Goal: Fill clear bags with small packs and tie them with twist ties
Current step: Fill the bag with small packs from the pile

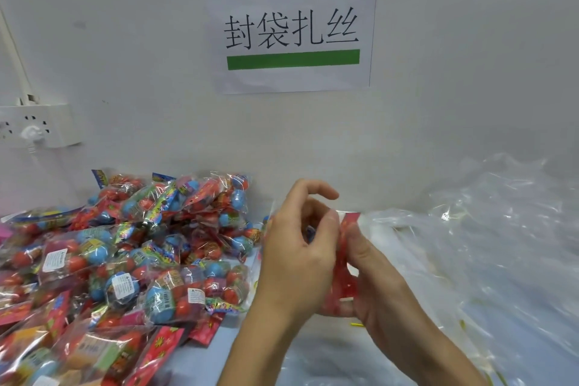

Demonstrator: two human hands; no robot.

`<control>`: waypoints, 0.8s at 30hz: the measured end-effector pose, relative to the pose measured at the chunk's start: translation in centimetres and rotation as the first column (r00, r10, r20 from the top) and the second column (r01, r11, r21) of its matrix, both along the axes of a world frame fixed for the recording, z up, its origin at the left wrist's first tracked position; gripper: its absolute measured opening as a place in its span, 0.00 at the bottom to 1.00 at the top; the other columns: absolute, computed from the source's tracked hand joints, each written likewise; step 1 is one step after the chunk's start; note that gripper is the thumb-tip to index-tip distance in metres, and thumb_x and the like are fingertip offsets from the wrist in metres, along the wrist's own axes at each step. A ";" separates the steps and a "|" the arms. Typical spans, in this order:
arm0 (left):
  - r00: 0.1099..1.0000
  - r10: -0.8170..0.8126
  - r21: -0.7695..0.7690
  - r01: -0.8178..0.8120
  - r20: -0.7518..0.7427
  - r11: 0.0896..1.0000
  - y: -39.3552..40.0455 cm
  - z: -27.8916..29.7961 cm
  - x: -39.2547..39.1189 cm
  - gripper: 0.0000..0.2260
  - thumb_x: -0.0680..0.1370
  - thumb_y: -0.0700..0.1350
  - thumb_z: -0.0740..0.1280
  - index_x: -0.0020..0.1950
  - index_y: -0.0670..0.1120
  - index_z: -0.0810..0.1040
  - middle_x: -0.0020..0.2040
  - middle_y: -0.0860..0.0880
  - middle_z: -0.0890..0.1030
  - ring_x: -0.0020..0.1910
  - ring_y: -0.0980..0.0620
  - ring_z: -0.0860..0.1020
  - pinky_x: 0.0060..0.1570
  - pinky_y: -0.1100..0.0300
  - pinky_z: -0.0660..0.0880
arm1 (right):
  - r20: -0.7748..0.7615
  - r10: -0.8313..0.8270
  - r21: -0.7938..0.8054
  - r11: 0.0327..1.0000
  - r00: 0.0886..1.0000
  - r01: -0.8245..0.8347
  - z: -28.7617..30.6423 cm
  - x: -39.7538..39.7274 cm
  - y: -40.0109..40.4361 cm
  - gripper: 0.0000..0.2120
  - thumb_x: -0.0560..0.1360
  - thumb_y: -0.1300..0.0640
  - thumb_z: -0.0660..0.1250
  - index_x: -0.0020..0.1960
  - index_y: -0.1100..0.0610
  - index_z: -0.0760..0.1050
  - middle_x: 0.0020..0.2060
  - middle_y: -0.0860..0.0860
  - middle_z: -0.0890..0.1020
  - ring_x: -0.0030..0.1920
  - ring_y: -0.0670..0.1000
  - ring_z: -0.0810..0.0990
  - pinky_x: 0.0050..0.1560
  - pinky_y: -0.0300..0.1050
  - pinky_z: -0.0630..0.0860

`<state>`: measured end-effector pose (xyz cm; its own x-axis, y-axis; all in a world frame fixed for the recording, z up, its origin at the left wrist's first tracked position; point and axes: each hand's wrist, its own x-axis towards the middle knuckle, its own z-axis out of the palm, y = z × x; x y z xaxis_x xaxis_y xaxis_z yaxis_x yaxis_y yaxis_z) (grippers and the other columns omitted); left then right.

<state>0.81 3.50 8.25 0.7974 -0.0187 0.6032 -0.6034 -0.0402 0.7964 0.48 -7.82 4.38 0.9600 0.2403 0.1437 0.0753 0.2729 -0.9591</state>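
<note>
White wall behind, desk (200, 360) below — both hands pinch a red pack (344, 260) held between them, left hand (297, 257) and right hand (376, 279) curled on it, seemingly inside a blurred clear bag (470, 260); heap of packs (125, 260) lies left.

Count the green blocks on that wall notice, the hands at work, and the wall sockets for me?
Green blocks on the wall notice: 2
Hands, left hand and right hand: 2
Socket strips, the socket strip: 1
Total: 5
</note>
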 end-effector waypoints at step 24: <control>0.955 0.124 0.006 -0.127 -0.269 0.992 2.4 -1.7 1.8 0.25 0.64 0.67 0.69 0.51 0.51 0.80 0.42 0.43 0.84 0.42 0.46 0.84 0.40 0.50 0.82 | 0.211 -0.236 -0.239 0.929 0.949 0.284 1.1 -0.7 0.4 0.17 0.72 0.37 0.67 0.54 0.47 0.80 0.42 0.43 0.86 0.41 0.41 0.85 0.39 0.36 0.78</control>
